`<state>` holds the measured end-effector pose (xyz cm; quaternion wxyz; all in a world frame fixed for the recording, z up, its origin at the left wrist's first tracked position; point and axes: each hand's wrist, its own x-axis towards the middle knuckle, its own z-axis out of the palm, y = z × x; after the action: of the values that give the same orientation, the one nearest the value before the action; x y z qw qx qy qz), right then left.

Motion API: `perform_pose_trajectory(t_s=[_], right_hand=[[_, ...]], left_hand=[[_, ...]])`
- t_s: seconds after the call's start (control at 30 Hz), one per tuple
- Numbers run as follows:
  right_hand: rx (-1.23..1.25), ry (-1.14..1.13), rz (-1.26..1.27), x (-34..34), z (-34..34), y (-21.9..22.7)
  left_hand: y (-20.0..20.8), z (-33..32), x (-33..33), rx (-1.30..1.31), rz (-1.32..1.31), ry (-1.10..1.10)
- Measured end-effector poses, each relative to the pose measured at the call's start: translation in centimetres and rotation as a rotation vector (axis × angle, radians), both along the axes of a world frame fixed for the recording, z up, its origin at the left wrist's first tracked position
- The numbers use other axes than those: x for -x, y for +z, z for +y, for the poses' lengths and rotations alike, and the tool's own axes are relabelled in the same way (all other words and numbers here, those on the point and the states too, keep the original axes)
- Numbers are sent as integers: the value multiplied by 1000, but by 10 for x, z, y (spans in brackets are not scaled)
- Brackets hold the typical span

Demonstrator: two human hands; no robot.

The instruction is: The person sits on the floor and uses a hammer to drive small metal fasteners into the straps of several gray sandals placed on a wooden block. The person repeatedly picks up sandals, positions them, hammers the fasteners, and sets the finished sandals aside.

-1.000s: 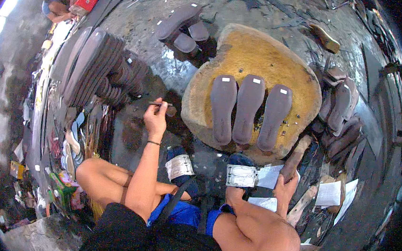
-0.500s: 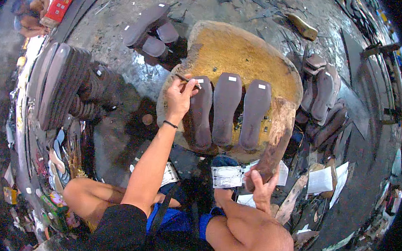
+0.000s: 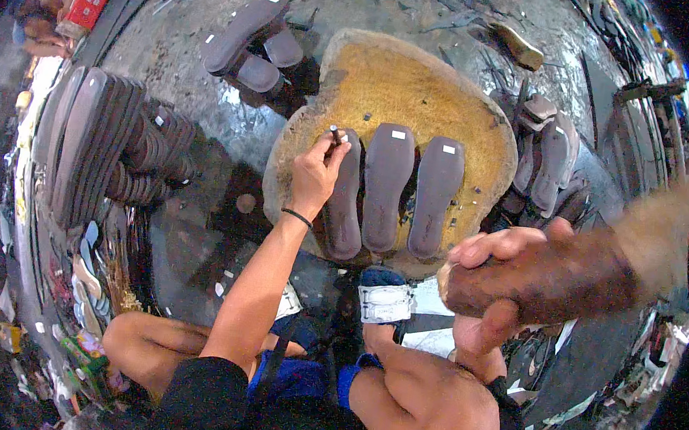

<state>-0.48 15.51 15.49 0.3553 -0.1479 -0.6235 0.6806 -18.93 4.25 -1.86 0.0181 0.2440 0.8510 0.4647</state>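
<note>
Three brown shoe soles lie side by side on a thick wooden block: a left sole (image 3: 346, 211), a middle sole (image 3: 386, 190) and a right sole (image 3: 436, 198). Each has a small white patch at its far end. My left hand (image 3: 313, 181) pinches a short dark punch-like rod (image 3: 335, 135), standing near upright at the left sole's far end; its lower tip is hidden by my fingers. My right hand (image 3: 499, 246) is wrapped around a heavy brown wooden club (image 3: 560, 275), raised toward the right, its far end blurred by motion.
The wooden block (image 3: 414, 74) has a worn yellowish top strewn with small dark scraps. Stacked soles (image 3: 92, 144) stand at the left. More soles (image 3: 250, 35) rest beyond the block, and another pile (image 3: 554, 160) sits right. Papers and scraps litter the floor at right.
My right hand has lifted the club off the block's right side, up and to the right. In my left hand the rod has turned from slanted to near upright.
</note>
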Motion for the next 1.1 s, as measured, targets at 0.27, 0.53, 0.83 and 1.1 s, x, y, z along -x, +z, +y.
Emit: perform_pose_trajectory(t_s=[0.27, 0.53, 0.83, 1.1], right_hand=[[550, 539, -549, 6, -30, -119], [676, 361, -655, 3, -21, -151], [664, 1, -580, -26, 1, -156], [475, -88, -549, -49, 9, -125]], left_hand=[[-46, -29, 29, 55, 128, -112], [21, -1, 23, -238, -473, 93], [12, 15, -93, -477, -777, -48], [-19, 74, 1, -461, -694, -101]])
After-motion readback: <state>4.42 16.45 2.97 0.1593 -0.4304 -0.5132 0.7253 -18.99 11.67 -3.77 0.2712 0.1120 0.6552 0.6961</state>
